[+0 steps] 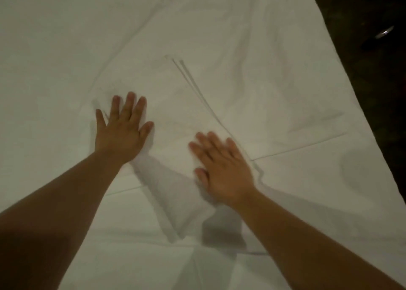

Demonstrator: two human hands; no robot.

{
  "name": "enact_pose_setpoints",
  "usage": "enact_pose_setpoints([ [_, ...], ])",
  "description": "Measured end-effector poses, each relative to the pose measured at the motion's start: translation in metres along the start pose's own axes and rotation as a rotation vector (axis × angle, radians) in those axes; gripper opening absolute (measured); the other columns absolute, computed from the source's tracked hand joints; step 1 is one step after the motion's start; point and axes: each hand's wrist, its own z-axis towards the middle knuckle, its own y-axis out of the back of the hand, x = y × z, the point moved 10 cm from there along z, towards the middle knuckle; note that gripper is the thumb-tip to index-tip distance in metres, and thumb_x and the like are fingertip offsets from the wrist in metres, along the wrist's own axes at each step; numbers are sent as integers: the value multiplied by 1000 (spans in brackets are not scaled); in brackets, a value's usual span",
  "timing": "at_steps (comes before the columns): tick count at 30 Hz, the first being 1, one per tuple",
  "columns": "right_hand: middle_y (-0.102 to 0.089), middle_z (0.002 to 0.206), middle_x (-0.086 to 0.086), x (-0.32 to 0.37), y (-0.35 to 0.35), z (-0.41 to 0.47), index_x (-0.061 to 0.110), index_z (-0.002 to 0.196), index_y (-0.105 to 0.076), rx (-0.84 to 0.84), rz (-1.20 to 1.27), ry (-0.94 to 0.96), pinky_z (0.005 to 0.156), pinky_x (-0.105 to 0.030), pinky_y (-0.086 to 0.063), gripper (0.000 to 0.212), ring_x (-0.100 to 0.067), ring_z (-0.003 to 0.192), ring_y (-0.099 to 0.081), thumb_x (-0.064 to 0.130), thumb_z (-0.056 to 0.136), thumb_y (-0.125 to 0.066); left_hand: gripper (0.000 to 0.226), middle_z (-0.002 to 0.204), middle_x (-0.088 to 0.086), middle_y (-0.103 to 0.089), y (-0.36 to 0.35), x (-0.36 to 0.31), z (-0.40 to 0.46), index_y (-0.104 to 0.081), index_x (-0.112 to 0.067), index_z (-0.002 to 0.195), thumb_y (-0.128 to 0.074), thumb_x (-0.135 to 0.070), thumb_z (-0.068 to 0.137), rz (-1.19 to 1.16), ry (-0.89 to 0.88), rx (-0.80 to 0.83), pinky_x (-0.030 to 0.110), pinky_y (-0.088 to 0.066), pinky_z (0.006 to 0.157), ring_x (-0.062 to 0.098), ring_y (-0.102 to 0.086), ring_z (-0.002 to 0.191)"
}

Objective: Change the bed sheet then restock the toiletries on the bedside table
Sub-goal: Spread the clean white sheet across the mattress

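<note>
Left hand (123, 133), right hand (222, 168) — flat; splayed

Left hand (123, 131): flat, fingers spread, pressing on folded cloth (175, 118).
Right hand (222, 168): flat on the cloth's near part, blurred.
Sheet (66, 47): white, creased, spread beneath.
Floor (373, 47): dark, upper right.

A wide bed (55, 47) is covered by a creased white cotton sheet (274, 58). A folded white textured towel (175, 118) is laid flat on the sheet at centre. Dark floor (373, 80) is seen at two o'clock.
</note>
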Motion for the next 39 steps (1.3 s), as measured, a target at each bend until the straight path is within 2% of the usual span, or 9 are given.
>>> enact_pose_setpoints([
  [4, -40, 147, -5, -40, 7, -20, 20, 142, -40, 6, -65, -83, 109, -49, -28, 58, -29, 132, -43, 45, 91, -31, 62, 159, 8, -1, 5, -14, -18, -6, -15, 152, -14, -46, 100, -100, 48, -43, 57, -7, 113, 29, -1, 146],
  [8, -25, 154, -10, -49, 6, -61, 19, 147, -23, 65, -121, 118, 111, -41, -19, 63, -28, 139, -27, 53, 95, -22, 65, 147, 18, -38, -16, -67, -97, -34, -8, 143, -12, -50, 98, -84, -290, -142, 56, -31, 103, 35, -35, 136],
  [13, -31, 150, -9, -43, 16, -79, 23, 140, -37, 51, -237, 224, 104, -45, -29, 59, -33, 129, -37, 42, 85, -38, 61, 150, 14, -34, -38, -80, -186, -31, -13, 143, -31, -11, 82, -120, -420, -231, 44, -15, 112, 22, 0, 147],
  [19, -57, 126, -15, -23, 31, -59, 12, 123, -47, -153, -376, 403, 102, -54, -23, 46, -34, 118, -47, 14, 78, -54, 75, 139, 17, -46, -34, -91, -193, -44, -23, 131, -81, -18, 65, -135, -452, -232, 46, -15, 112, 31, -36, 130],
  [24, -65, 110, -12, -23, 45, -57, 10, 110, -59, -180, -407, 477, 100, -54, -26, 33, -33, 104, -60, 6, 80, -46, 63, 113, 12, -65, -13, -110, -174, -67, -17, 105, -87, -10, 46, -245, -475, -297, 42, -29, 103, 32, -58, 112],
  [27, -68, 100, -8, -19, 60, -53, 12, 89, -69, -136, -358, 511, 99, -50, -27, 19, -30, 100, -65, 8, 75, -57, 18, 102, 9, -71, 8, -103, -177, -74, -12, 95, -66, -20, 80, -367, -485, -411, 38, -31, 99, 30, -68, 98],
  [32, -70, 94, 0, -8, 73, -80, 18, 80, -71, -15, -227, 673, 98, -42, -34, 28, -19, 102, -59, 17, 76, -44, 24, 97, 3, -74, 11, -104, -215, -65, -20, 106, -63, -33, 85, -415, -580, -475, 32, -36, 96, 18, -65, 97],
  [35, -69, 83, 2, -11, 82, -76, 17, 82, -69, 116, 22, 528, 86, -28, -45, 26, -18, 80, -66, 25, 75, -45, 44, 90, -5, -74, 8, -92, -217, -68, -31, 99, -30, -54, 97, -643, -453, -292, 24, -44, 85, 8, -55, 95],
  [39, -61, 73, 16, -28, 116, -7, 28, 79, -56, 37, 673, -54, 66, -7, -40, 18, 3, 69, -56, 12, 86, -62, 18, 79, -33, -67, 8, -22, -173, -66, -55, 85, -60, -56, 68, -1433, 128, -184, 6, -48, 73, -14, -62, 80],
])
